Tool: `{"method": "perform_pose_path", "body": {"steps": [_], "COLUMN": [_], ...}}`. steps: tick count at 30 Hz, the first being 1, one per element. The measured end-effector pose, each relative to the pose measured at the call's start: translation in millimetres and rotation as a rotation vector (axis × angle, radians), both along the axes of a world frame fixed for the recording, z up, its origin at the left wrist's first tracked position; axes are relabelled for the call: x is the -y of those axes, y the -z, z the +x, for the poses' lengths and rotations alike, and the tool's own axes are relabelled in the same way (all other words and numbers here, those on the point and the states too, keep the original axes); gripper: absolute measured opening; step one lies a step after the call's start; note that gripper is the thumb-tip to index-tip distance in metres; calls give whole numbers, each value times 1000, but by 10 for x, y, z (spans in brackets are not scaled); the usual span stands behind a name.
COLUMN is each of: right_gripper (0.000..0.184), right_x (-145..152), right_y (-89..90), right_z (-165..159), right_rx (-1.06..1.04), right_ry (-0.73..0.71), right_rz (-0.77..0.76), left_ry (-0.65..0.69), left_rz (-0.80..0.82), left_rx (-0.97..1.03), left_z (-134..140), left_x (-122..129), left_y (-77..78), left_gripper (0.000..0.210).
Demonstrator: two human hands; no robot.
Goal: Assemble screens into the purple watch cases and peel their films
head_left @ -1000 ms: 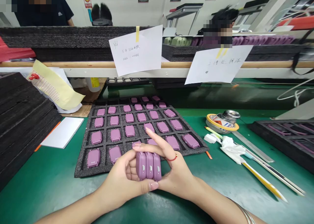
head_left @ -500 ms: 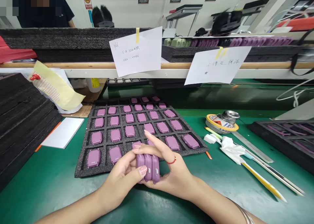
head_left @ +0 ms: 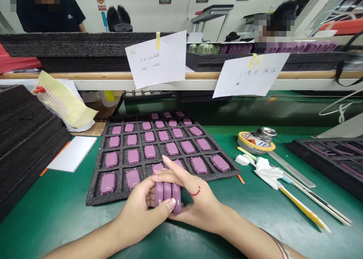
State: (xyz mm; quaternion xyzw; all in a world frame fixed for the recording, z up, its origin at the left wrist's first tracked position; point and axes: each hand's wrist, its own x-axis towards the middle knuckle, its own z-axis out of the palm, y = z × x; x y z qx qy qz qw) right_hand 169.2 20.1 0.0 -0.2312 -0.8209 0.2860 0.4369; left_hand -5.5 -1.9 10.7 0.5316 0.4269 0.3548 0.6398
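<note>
Well, from my remote station, the largest thing is the green bench, whose top shows along the near edge of the foam tray; I judge that gives room to move. The tray's raised compartment walls could catch a corner, and a yellow-and-white tool right of it narrows the sideways path. In front of the tray, the left hand and right hand close around three purple cases, side by side on edge. I expect them light, stiff, somewhat slippery and scratchable, so I'd press their outer faces, sparing the small silvery oval.
</note>
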Motion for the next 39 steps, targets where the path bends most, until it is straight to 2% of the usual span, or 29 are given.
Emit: {"method": "perform_pose_path", "body": {"steps": [4,11,14,17,20,22,23,26,28,30,32,39], "right_gripper": [94,96,92,87,96,102,97,66,58,59,64,79], "right_x": [-1,-14,-11,5,28,38,40,28,15,9,9,39], "right_y": [8,44,40,12,-22,-38,-42,-39,-30,-25,-30,-82], "right_z": [-9,-3,-17,-29,-16,8,21,42,32,10,-12,-21], "right_rx": [8,29,48,74,62,-6,-56,-223,-324,-372,-348,-269], "right_ry": [17,0,-16,-12,-2,2,7,28,23,-4,-21,-118], "right_rz": [23,34,73,162,219,126,49,-240,-431,-592,-692,-877], "left_ry": [14,50,53,-19,-60,-45,-39,-51,-65,-75,-79,-57], "left_rz": [58,-66,-8,57,154,251,302,443,520,588,645,700], "left_rx": [14,49,-26,-106,-136,-139,-151,-218,-252,-248,-230,-174], "left_z": [-4,-23,-15,-11,-25,-43,-52,-67,-65,-59,-52,-47], "left_x": [19,-22,-38,-28,-11,-5,-4,-8,-12,-16,-17,-22], "left_y": [-31,31,25,-7,-37,-43,-41,-28,-24,-27,-36,-42], "left_gripper": [38,48,43,39,42,47,48,46,45,45,46,45]}}
